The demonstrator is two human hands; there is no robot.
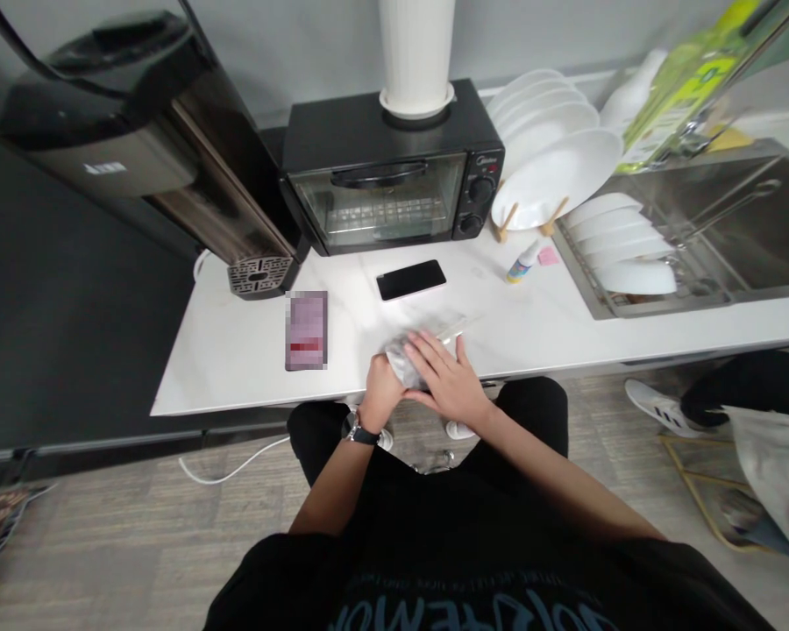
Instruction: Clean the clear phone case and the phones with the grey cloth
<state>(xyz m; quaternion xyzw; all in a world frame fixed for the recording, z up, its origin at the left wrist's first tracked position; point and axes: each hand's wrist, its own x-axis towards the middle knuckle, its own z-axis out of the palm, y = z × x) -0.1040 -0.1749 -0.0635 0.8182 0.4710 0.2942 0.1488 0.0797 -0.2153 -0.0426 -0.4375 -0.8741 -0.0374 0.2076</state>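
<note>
At the counter's front edge lies a crumpled, see-through plastic bag [400, 358], partly covered by my hands. My left hand [382, 384], with a watch on the wrist, is closed on the bag's left side. Over the bag's top rests my right hand [452, 379], its fingers stretched out and the thumb apart. A thin, clear strip [453, 329] sticks out beyond the right fingers; whether it belongs to the bag I cannot tell. Behind the hands lies a black-screened phone [411, 280]. Left of them is a purple, blurred-out packet [307, 329].
A toaster oven [381, 197] with a white pot [417, 53] on top stands at the back. A drinks dispenser [237, 193] is left. Rightward are a small bottle [522, 263], racked plates [558, 175] and a sink [749, 263]. Another person's shoe [661, 407] shows right.
</note>
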